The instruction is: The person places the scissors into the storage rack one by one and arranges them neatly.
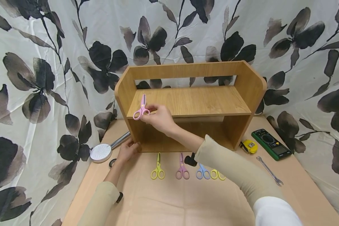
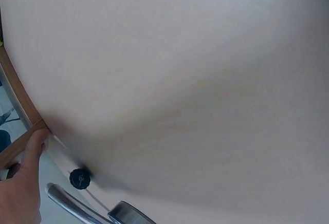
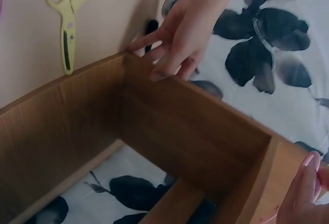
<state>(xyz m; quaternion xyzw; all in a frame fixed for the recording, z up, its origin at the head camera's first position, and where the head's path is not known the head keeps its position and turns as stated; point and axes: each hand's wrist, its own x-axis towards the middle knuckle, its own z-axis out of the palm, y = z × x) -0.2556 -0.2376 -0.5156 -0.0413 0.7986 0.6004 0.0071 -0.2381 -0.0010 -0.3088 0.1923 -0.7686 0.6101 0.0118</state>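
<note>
A wooden desk shelf (image 1: 189, 100) with two levels stands on the table. My right hand (image 1: 161, 118) pinches pink scissors (image 1: 142, 108) by the handles, blades pointing up, before the left part of the upper level. In the right wrist view, part of the right hand (image 3: 303, 198) shows at the lower right edge. My left hand (image 1: 128, 150) grips the shelf's lower front left corner. In front of the shelf lie yellow scissors (image 1: 158, 169), another pink pair (image 1: 182, 169), blue scissors (image 1: 202, 173) and a second yellow pair (image 1: 217, 174), partly hidden by the right forearm.
A shower head (image 1: 101, 153) with a chrome handle leans against the shelf's left side, near a small round black knob (image 2: 79, 178). On the right lie a yellow tape measure (image 1: 249, 146), a green multimeter (image 1: 271, 144) and a wrench (image 1: 269, 171). Floral cloth (image 1: 169, 34) hangs behind.
</note>
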